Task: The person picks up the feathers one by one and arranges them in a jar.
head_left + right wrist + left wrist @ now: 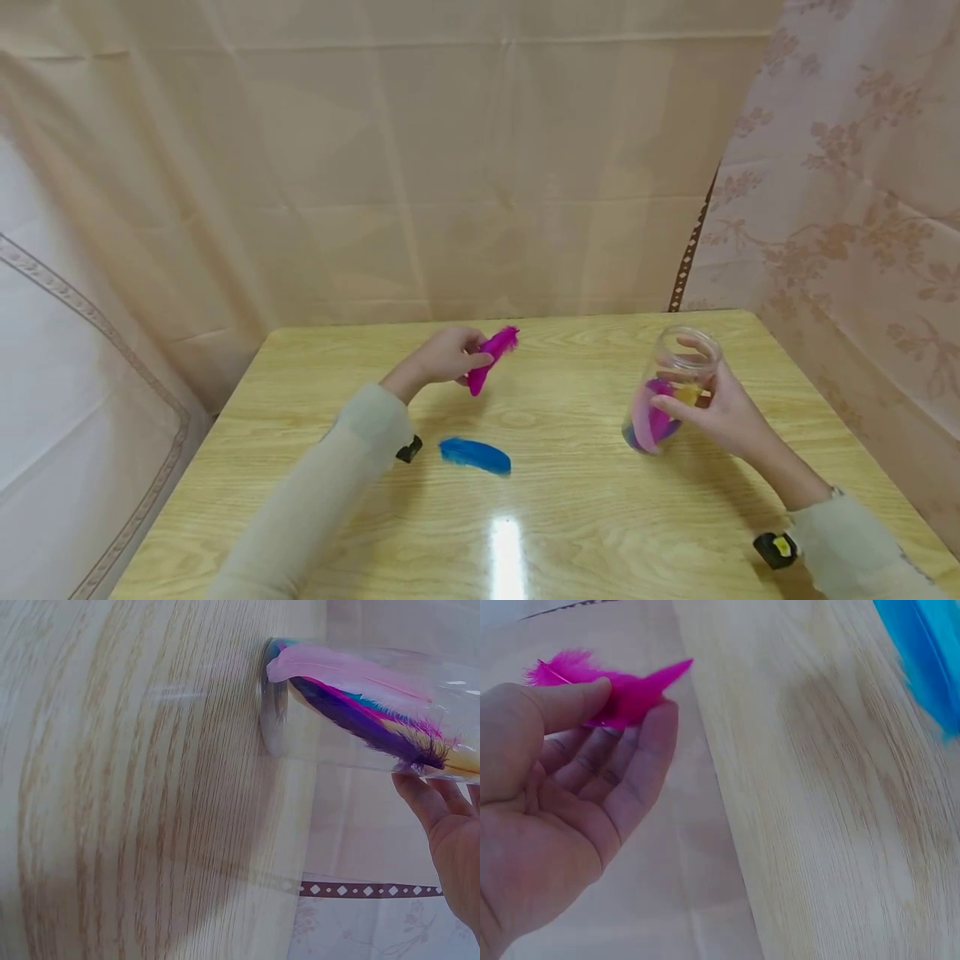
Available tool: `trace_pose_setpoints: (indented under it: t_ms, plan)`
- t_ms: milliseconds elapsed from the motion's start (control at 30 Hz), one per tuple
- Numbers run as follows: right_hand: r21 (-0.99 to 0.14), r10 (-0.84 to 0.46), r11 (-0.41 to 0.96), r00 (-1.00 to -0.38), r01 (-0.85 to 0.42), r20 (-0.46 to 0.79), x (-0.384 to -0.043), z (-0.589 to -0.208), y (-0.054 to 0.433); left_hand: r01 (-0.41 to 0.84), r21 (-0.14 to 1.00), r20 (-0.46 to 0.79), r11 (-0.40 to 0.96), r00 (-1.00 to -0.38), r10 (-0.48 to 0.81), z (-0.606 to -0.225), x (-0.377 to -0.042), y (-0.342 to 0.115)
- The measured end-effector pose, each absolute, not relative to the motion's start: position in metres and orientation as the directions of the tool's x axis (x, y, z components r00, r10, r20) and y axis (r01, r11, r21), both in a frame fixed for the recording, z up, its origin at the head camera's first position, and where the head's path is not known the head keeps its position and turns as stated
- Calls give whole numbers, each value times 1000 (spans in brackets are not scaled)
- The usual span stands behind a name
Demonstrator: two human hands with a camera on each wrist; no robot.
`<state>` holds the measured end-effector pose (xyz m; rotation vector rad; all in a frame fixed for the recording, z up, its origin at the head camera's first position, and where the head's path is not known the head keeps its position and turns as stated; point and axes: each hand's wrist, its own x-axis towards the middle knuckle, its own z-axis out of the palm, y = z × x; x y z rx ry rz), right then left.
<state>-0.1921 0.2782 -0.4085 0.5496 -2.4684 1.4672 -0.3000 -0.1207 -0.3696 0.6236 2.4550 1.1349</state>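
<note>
Between thumb and fingers, my left hand (448,357) pinches a magenta feather (495,354), held above the table left of the jar. The left wrist view shows the same magenta feather (634,697), its fluffy end to the left and a pointed end sticking out to the right. My right hand (723,408) grips a clear jar (693,354) around its side, the jar leaning slightly with its open mouth up. Inside lie several feathers, among them a pale pink feather (337,667) and a dark purple feather (345,720). A blue feather (475,456) lies flat on the table, nearer than my left hand.
The wood-grain table (570,500) ends at a beige curtain (480,167) behind it. A floral curtain (847,208) hangs on the right, and a white cloth (75,375) on the left. Black wrist cameras jut from both sleeves.
</note>
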Motion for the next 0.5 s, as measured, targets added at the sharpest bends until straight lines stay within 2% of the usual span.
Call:
trace_pose_setpoints:
  t_ms: [267,500]
  plan:
    - [-803,-198,432,-912,-410,359,-192,-410,281,208,808,-213,551,-769,603,-362,-298,-103]
    - [-800,-214,428,-907,-420,362,-193,-409,282,222,835,-182,504,-752,633,-354,-297,-90]
